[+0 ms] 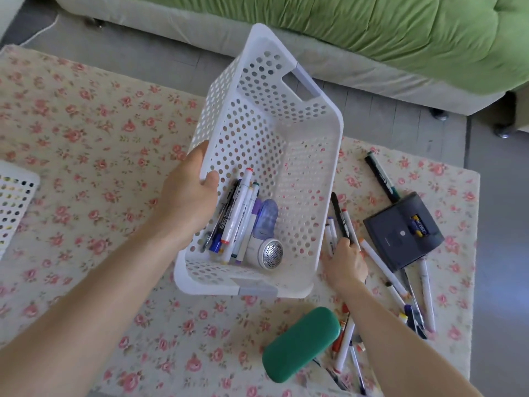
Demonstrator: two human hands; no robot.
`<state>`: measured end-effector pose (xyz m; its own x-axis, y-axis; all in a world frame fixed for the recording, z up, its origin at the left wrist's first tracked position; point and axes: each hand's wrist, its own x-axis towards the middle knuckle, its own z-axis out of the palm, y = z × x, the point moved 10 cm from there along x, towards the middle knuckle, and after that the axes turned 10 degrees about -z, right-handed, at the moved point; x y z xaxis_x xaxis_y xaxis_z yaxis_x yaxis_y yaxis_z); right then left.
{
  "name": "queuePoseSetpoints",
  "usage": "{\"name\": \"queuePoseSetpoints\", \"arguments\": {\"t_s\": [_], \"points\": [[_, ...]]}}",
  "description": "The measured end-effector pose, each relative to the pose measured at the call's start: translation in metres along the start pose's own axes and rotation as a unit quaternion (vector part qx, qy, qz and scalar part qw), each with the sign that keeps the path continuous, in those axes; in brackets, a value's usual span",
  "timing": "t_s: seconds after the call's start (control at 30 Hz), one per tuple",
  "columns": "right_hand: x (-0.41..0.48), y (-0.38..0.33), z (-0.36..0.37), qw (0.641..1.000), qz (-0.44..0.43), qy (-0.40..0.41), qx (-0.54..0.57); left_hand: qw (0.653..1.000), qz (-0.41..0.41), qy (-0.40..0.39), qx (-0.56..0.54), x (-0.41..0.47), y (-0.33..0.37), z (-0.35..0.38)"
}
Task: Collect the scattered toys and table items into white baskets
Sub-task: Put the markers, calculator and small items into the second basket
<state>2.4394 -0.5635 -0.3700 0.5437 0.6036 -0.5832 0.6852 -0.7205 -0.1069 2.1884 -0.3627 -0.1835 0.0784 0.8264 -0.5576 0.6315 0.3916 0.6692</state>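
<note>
The left hand [189, 196] grips the left rim of the white basket [309, 156], held tilted over the middle of the table [86, 124], its long axis running from near edge to far edge. Pens [234, 216] lie lengthwise at its near end. Toward the right edge, the right hand [345, 263] clutches a black marker [339, 216].

I see the basket [309, 173] held above mid-desk [86, 138], left hand [189, 196] on its left wall, with markers [236, 213] and a lint shaver [267, 250] in its near end. Toward the right edge lie loose markers [383, 267] (the right hand [345, 265] grips one) and a box [400, 236]. A case [300, 342] sits near the front edge, a second basket [14, 202] at the left edge, and a sofa [372, 30] behind.
</note>
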Motion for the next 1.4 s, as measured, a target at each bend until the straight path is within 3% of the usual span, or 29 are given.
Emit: {"name": "queuePoseSetpoints", "arguments": {"t_s": [0.2,0.43,0.9,1.07,1.23,1.3,1.4], "points": [[0.008,0.002,0.008,0.999,0.009,-0.044,-0.011,1.0,-0.004,0.007,-0.004,0.002,0.002,0.002],[0.022,0.003,-0.027,0.995,-0.035,0.061,0.075,1.0,-0.022,0.02,-0.006,0.008,0.001,0.002],[0.035,0.014,-0.009,0.998,0.031,-0.011,0.044,1.0,-0.002,0.018,0.007,0.011,0.002,0.002],[0.013,0.006,-0.047,0.986,0.015,0.092,0.137,1.0,0.028,-0.005,0.008,0.008,0.004,0.001],[-0.037,-0.012,-0.097,0.942,0.019,0.199,0.27,0.999,0.025,-0.033,0.017,-0.009,-0.001,0.003],[-0.054,-0.038,-0.092,0.929,0.001,0.179,0.324,0.999,0.028,-0.04,0.024,-0.015,-0.002,0.004],[-0.073,-0.086,-0.055,0.917,-0.013,0.074,0.391,0.998,0.034,-0.049,0.033,-0.025,-0.004,0.006]]}}
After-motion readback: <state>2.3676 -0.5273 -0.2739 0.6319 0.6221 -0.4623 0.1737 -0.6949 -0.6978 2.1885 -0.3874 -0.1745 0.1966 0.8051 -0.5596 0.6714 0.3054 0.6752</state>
